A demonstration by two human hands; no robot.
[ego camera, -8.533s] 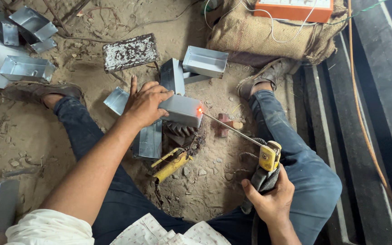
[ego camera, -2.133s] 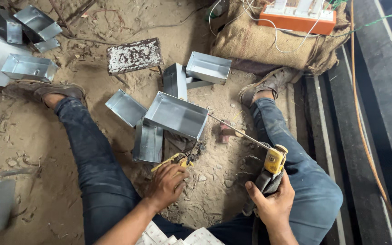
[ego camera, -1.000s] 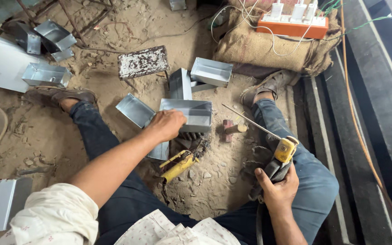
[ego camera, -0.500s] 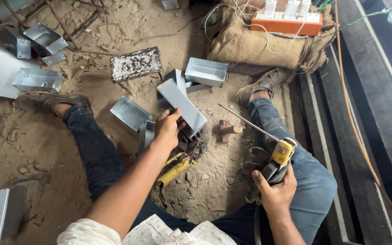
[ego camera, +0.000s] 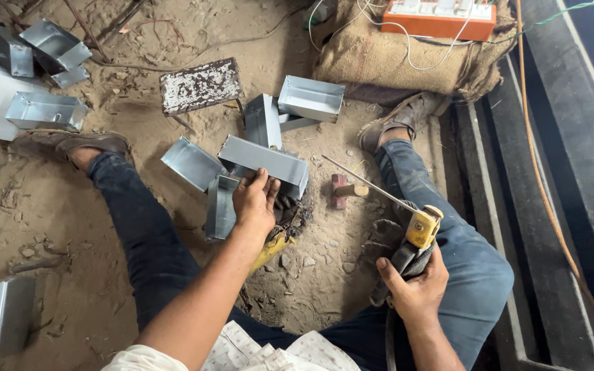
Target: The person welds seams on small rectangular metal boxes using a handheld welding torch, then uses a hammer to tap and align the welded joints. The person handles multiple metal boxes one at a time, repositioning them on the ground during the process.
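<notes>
Galvanized sheet-metal box [ego camera: 264,158], grey and rectangular, sits on the sandy ground between the seated person's outstretched legs, with the left hand [ego camera: 254,200] laid over its near edge, fingers curled onto it in a grip. Just right, the right hand [ego camera: 415,287] is closed around a yellow-headed welding electrode holder [ego camera: 421,230], its thin rod [ego camera: 366,183] slanting far-left toward the box. More metal boxes [ego camera: 311,99] lie just beyond and to the left. A small rusty stool [ego camera: 199,85] stands farther off, and an orange power strip [ego camera: 441,15] rests on burlap at the far edge.
</notes>
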